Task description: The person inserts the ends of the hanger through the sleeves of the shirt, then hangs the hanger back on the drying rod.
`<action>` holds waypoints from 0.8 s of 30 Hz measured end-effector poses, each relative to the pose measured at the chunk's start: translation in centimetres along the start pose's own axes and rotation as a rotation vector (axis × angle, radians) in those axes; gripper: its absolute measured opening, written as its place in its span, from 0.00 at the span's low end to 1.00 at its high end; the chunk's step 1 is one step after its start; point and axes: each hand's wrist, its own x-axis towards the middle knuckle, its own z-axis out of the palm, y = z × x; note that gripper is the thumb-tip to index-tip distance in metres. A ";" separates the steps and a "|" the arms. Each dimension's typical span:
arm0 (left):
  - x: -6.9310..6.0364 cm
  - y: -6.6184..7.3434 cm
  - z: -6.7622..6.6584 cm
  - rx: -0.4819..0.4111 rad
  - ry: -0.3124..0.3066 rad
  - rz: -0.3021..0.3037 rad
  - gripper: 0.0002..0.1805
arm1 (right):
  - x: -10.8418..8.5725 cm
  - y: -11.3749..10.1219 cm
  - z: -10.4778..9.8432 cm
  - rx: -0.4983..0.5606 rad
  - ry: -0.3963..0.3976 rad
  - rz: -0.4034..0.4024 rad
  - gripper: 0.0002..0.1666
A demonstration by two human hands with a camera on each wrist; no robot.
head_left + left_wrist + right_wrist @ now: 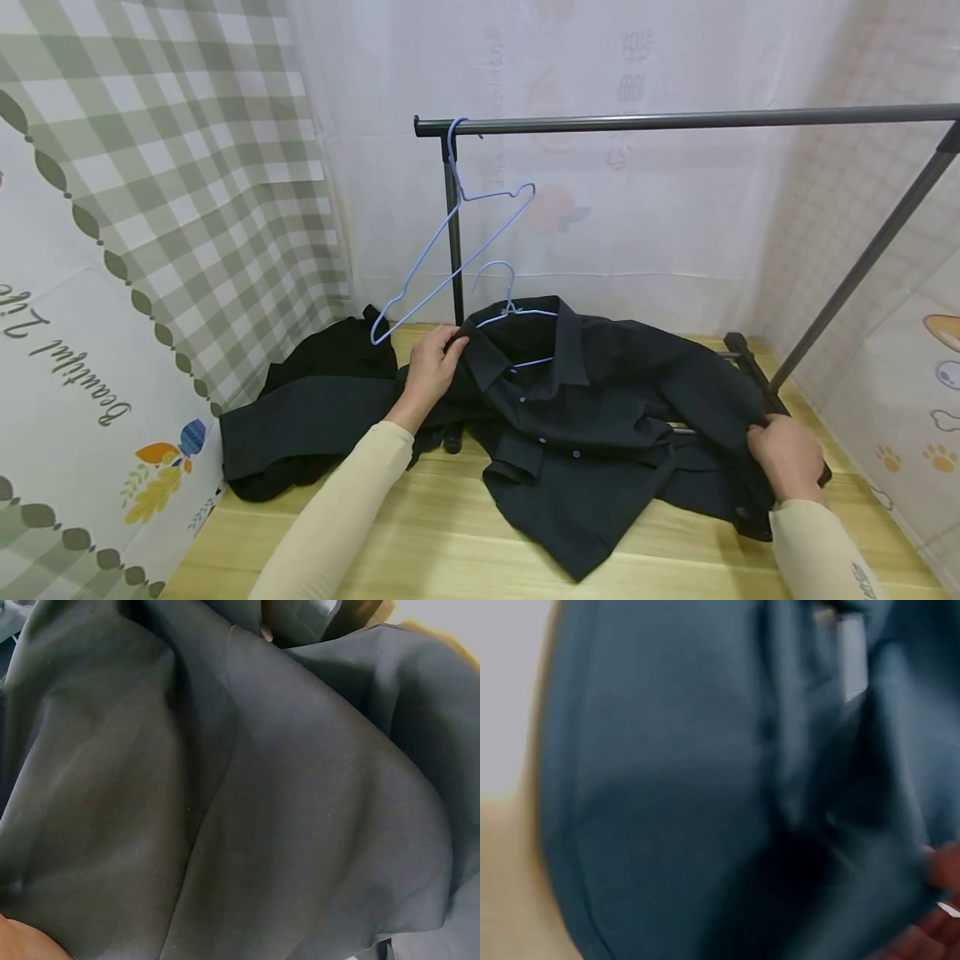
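the left hand (431, 367) has its thumb and fingers closed on a black long-sleeved collared button-up cloth shirt (551, 425), pinching it at the shoulder just beside the collar. the right hand (787, 457) has its fingers curled round the far part of one sleeve of that shirt, well apart from the left fingers; the right wrist view is blurred but shows fingertips at a fold.

the shirt lies between the two sets of fingers, its front facing up, its hem pointing toward the person. inside its collar, just right of the left fingertips, sits a thin light-blue hanger (510, 307), hook up. a second light-blue hanger (458, 193) hangs above the left fingers from a dark grey metal rail (675, 122), which runs above both hands.

left of the left fingers lies bunched black cloth (330, 354), and a long black strip of fabric (307, 412) in front of it; whether that strip belongs to the shirt cannot be told. below the fingers spreads a pale wood-grain tabletop (420, 542).
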 end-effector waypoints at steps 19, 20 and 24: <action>-0.2 0.4 0.5 -0.016 -0.022 -0.002 0.07 | -3.1 -7.0 -8.7 0.035 0.464 0.025 0.29; -0.2 0.3 0.5 -0.012 -0.026 0.007 0.07 | -3.1 -6.8 -8.7 -0.024 0.356 0.016 0.32; -0.2 0.3 0.7 0.000 -0.056 0.022 0.07 | -3.1 -7.0 -7.5 -0.101 0.137 -0.132 0.39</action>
